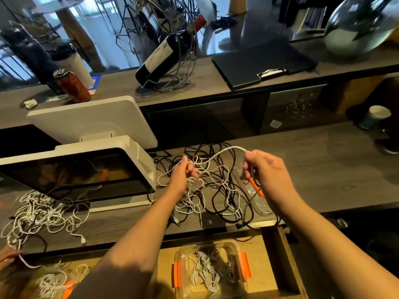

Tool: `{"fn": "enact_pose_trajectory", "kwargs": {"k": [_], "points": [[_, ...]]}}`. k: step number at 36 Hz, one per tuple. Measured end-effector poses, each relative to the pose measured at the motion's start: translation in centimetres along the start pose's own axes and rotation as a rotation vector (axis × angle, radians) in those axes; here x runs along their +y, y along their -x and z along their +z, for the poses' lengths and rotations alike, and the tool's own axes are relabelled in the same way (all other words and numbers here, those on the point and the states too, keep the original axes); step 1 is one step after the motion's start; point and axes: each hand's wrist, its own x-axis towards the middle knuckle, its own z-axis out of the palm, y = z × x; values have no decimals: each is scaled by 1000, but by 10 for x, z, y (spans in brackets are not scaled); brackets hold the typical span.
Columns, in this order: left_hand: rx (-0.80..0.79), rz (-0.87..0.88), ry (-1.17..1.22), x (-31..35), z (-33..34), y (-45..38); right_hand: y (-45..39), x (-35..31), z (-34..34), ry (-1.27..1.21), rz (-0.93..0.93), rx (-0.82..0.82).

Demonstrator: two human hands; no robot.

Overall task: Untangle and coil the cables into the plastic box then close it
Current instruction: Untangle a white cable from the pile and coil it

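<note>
Both hands' grip [185, 169] stretches arched white cable [218, 155].

The tangle of cables [207, 190] lies at the centre of the worktop [323, 160], with the terminal [86, 167] to its left. A second heap of cables [41, 214] lies further left, in front of the terminal. The plastic box [210, 270] sits below the worktop's front edge — in the open drawer [287, 266]. Behind, on the raised shelf [205, 78], stand a can [72, 85], a bottle rack [166, 59] and a clipboard [262, 61], left to right. A paper cup [375, 116] stands at the far right.
</note>
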Motion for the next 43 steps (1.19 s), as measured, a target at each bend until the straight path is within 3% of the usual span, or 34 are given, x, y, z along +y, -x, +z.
{"fn": "enact_pose_trajectory", "kwargs": {"k": [4, 8, 12, 16, 20, 30, 43], "points": [[68, 94, 44, 32, -1, 1, -2, 18, -12, 67, 186, 65], [19, 208, -20, 76, -3, 6, -8, 31, -19, 170, 265, 132], [-97, 285, -201, 103, -4, 20, -12, 30, -14, 411, 150, 103], [-232, 277, -308, 112, 1, 36, -9, 19, 4, 569, -85, -56], [-274, 286, -340, 105, 9, 46, -1, 6, 21, 424, -132, -188], [-70, 124, -200, 26, 6, 32, 12, 5, 14, 90, -172, -71], [55, 155, -439, -9, -1, 8, 32, 17, 7, 131, -138, -60]]}}
